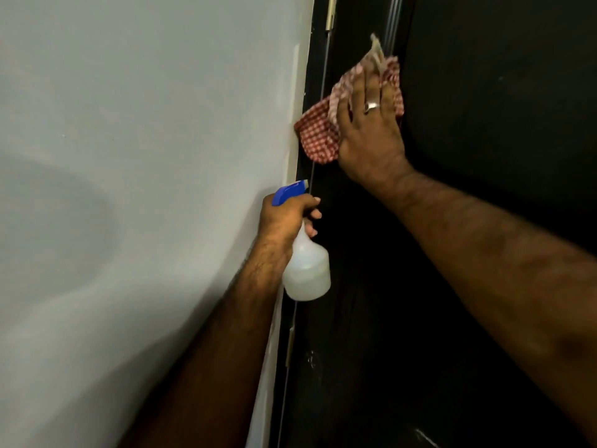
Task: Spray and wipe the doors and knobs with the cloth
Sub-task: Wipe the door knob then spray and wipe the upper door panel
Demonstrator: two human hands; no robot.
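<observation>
Nearest, two bare forearms reach up from the bottom of the view. To the left stands a pale grey-white wall (129,156), smooth, with a soft shadow across its lower half. It ends at a light vertical edge, and beyond that is the dark, almost black door (484,92) and its frame, filling the right side. A small hinge plate (289,347) sits low on the frame, and another hinge (330,14) shows near the top.

The left hand (287,218) holds a spray bottle (307,270) close to the wall's edge, fingers wrapped around its neck below the blue trigger head (289,191). The bottle is translucent white and tilted; cloudy liquid seems to fill its lower part. No label or writing can be made out on it.

Farther up, the right hand (368,130) presses a red-and-white checked cloth (318,137) flat against the door near the hinge side. Its fingers are spread and straight over the fabric, a ring (371,106) on one of them. The cloth's lower corner hangs loose just beside the wall's edge. The fingertips are blurred.
</observation>
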